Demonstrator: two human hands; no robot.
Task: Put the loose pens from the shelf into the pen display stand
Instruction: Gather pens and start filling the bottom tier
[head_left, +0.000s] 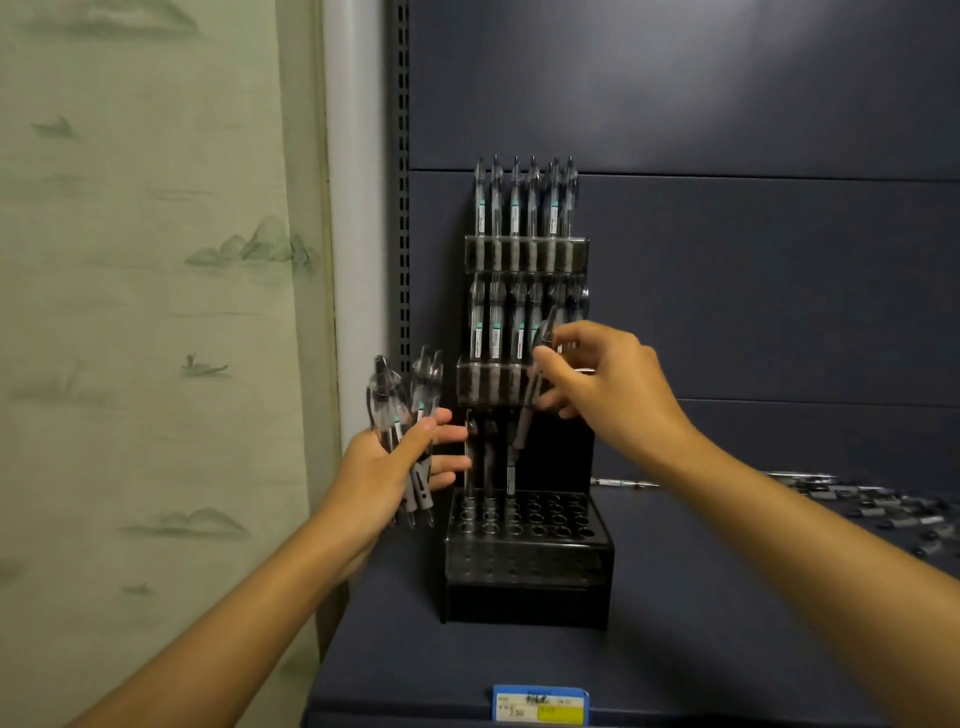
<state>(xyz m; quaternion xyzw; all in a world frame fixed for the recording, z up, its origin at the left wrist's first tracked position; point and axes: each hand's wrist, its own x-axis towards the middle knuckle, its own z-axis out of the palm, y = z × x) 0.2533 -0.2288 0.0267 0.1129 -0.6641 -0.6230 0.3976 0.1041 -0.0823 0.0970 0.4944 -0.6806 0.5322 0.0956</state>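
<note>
1. Dark blue shelf (675, 597) carried the black pen display stand (527, 566); loose pens (883, 506) lay far right.
2. Left hand (387, 462) gripped a pen bundle (410, 415); right hand (597, 379) pinched a single pen (532, 395) mid-barrel over the stand.
3. Pens judged light, stiff, slick; rubber grip holds best.
4. Upper two tiers full; bottom tier held three pens, most holes free.

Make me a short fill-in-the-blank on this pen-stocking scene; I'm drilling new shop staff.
1. The left hand holds a ____ of pens.
2. The right hand pinches ____ pen.
3. The display stand's ____ tier has mostly empty holes.
4. More loose pens lie on the shelf, to the stand's ____.

Missing: bundle; one; bottom; right
</note>
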